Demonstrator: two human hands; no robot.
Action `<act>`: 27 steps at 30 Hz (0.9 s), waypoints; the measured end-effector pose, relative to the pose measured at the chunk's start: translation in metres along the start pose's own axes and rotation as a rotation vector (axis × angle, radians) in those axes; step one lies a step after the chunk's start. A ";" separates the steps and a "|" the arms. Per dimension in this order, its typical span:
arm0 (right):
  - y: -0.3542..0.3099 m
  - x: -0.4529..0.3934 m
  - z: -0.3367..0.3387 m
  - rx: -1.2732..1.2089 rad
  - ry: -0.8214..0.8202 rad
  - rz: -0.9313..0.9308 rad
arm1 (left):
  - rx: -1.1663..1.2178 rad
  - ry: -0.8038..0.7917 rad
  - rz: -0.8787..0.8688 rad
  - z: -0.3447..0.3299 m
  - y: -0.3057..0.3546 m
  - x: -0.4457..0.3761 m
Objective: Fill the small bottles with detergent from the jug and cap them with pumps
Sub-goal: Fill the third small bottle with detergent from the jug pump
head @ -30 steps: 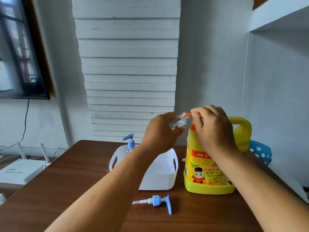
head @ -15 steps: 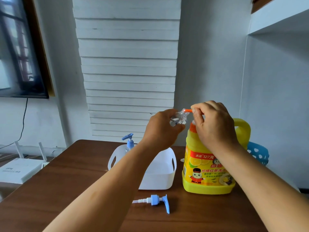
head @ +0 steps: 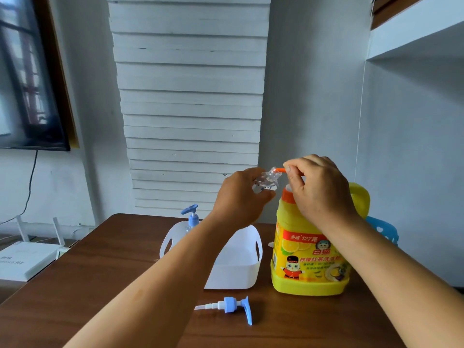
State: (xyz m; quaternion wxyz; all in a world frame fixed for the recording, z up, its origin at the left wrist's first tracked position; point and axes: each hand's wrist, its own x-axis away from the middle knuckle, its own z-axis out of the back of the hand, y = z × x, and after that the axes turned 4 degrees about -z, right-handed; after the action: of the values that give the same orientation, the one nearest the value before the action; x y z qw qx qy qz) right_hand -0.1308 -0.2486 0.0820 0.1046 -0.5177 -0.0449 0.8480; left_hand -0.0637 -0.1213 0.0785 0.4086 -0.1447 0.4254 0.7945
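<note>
Tall plastic detergent jug (head: 311, 262): yellow body and handle, orange collar, orange-red label band with lemon-slice graphics and a red-coated cartoon figure. Loose plastic pump head (head: 232, 305): blue collar and spout, white stem. Rectangular plastic basket (head: 241, 270): plain white. Small clear bottle (head: 266, 181): colourless. Wooden tabletop (head: 88, 277): dark brown, streaked grain.

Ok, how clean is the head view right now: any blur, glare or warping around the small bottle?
Head view: soft daylight, no harsh glare; the clear small bottle in the left hand looks smeared and hard to read; wide-angle bending at the edges, the shelf slanting; jug label sharp.
</note>
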 end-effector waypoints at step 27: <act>0.002 0.017 -0.016 -0.044 0.045 -0.060 | -0.023 -0.029 -0.002 -0.006 -0.007 0.005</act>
State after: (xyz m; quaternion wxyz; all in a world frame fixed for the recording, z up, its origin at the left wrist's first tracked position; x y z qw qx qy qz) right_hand -0.1246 -0.2478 0.0600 0.1196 -0.5374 -0.0766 0.8313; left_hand -0.0623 -0.1212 0.0684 0.4138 -0.1381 0.4101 0.8009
